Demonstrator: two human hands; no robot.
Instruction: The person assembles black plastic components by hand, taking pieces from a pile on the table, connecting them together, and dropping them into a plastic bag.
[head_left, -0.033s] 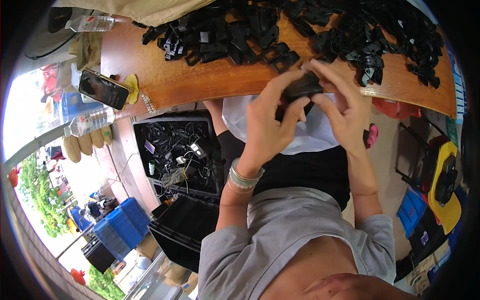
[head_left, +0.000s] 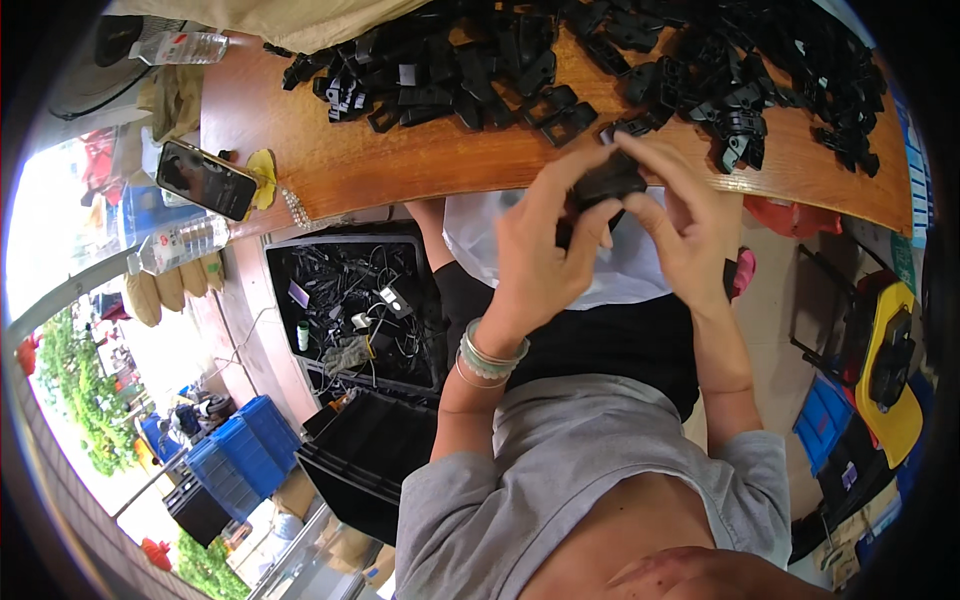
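Both hands are raised at the table's near edge, gripping one small black plastic part between them. My left hand, with bangles at its wrist, has its thumb and fingers closed round the part's left side. On the other side, my right hand pinches it with thumb and fingertips. The fingers cover much of the part, and it is a little blurred, so its exact kind cannot be made out. Just beyond the fingertips lies a black frame-shaped piece on the wooden table.
Several black plastic parts are heaped along the table's far side, with another heap to the right. A phone and clear bottles are at the left. Below stands a black crate of cables. White plastic hangs below my hands.
Both hands have shifted very slightly, still holding the black part. More of a black piece on the table shows beyond the fingertips.
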